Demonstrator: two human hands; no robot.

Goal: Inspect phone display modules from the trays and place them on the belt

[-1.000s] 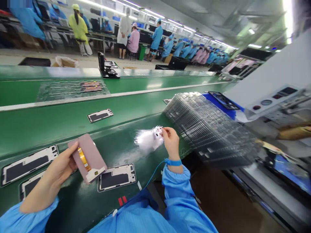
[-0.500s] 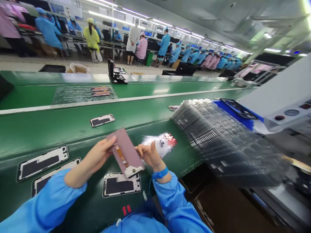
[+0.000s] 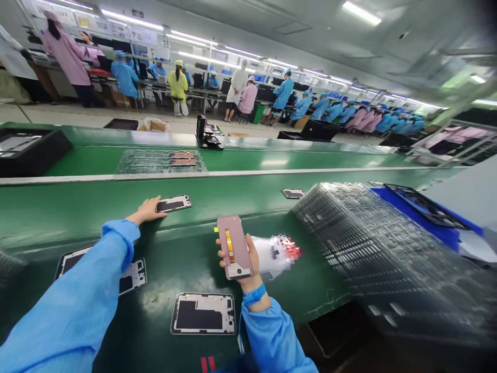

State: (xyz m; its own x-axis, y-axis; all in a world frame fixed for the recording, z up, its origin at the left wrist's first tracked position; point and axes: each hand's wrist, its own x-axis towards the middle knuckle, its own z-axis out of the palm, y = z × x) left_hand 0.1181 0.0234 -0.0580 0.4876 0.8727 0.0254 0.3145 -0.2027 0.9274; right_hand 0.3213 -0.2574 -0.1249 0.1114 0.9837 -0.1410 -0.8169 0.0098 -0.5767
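Pink phone panel (image 3: 233, 246) is held upright by its edges in the right hand (image 3: 251, 264), fingers curled round — face kept unobstructed — left hand (image 3: 147, 210) lies spread beside a black-backed phone frame (image 3: 173, 203) on the bench (image 3: 77, 207)

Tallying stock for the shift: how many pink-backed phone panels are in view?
3: one phone panel in the right hand, two on the far green belt; more may be hidden.

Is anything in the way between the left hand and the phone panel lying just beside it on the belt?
Nothing visible. The left hand rests on the green conveyor with its fingertips at the lower edge of the phone panel. The right hand, holding a pink-backed phone panel, is off to one side.
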